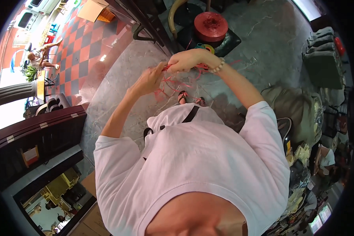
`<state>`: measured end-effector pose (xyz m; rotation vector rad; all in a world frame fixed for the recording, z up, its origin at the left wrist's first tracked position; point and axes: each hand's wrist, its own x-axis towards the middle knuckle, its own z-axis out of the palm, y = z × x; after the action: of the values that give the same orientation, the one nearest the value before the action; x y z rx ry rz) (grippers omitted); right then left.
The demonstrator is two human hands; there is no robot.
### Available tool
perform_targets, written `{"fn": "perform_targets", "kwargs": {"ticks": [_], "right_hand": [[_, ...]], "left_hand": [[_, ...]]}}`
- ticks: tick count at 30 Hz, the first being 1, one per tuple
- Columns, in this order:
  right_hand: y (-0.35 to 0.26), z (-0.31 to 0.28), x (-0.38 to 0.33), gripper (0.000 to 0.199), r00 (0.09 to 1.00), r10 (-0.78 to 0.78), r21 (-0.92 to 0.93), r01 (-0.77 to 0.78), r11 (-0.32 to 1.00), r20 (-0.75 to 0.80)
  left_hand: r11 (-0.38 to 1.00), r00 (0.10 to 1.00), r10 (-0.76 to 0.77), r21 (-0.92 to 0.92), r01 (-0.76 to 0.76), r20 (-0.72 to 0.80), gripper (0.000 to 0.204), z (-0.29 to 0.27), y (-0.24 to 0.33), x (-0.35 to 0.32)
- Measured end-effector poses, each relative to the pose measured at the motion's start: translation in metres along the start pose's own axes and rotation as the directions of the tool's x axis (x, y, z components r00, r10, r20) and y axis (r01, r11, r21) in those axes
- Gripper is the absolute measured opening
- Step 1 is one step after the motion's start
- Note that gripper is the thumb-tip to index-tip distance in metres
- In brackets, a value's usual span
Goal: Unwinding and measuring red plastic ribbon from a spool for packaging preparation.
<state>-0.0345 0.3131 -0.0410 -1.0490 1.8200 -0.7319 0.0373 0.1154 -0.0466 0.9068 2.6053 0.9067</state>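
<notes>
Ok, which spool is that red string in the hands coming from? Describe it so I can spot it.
Start at the grey marble floor ahead of the person and look just beyond the right hand. There a black mat lies on the floor, and on it sits the red spool, a fat round drum of string. It is the only big, solid red thing there; the string in the hands is thin and loose.

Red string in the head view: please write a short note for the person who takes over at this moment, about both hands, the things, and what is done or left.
Left hand: closed on the red string, fingers pinching it.
Right hand: closed on the same strands, raised slightly above the left; bead bracelet on the wrist.
Things: loose loops hang between and below the hands; big red string spool stands on the grey stone floor ahead.
Done: a length is gathered in both hands.
Left: no finished knot or bundle visible; strands remain loose.
</notes>
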Motion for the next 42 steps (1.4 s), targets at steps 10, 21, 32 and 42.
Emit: {"fn": "perform_targets", "kwargs": {"ticks": [10, 21, 32, 42], "right_hand": [[0.149, 0.016, -0.116, 0.027, 0.994, 0.109, 0.422, -0.099, 0.901, 0.001], [0.045, 0.002, -0.043, 0.027, 0.99, 0.132, 0.37, -0.102, 0.923, -0.057], [0.051, 0.003, -0.055, 0.027, 0.999, 0.035, 0.418, -0.038, 0.907, 0.015], [0.052, 0.011, -0.065, 0.029, 0.972, 0.231, 0.188, -0.218, 0.958, -0.048]], "left_hand": [[0.715, 0.831, -0.408, 0.433, 0.548, -0.378, 0.018, -0.086, -0.117, -0.152], [0.856, 0.947, -0.051, 0.474, 0.205, -0.318, 0.073, -0.062, -0.072, -0.066], [0.976, 0.994, -0.059, 0.205, 0.076, -0.09, 0.026, -0.007, -0.036, -0.008], [0.928, 1.0, -0.025, 0.371, 0.018, 0.014, 0.035, 0.004, -0.07, -0.029]]}}
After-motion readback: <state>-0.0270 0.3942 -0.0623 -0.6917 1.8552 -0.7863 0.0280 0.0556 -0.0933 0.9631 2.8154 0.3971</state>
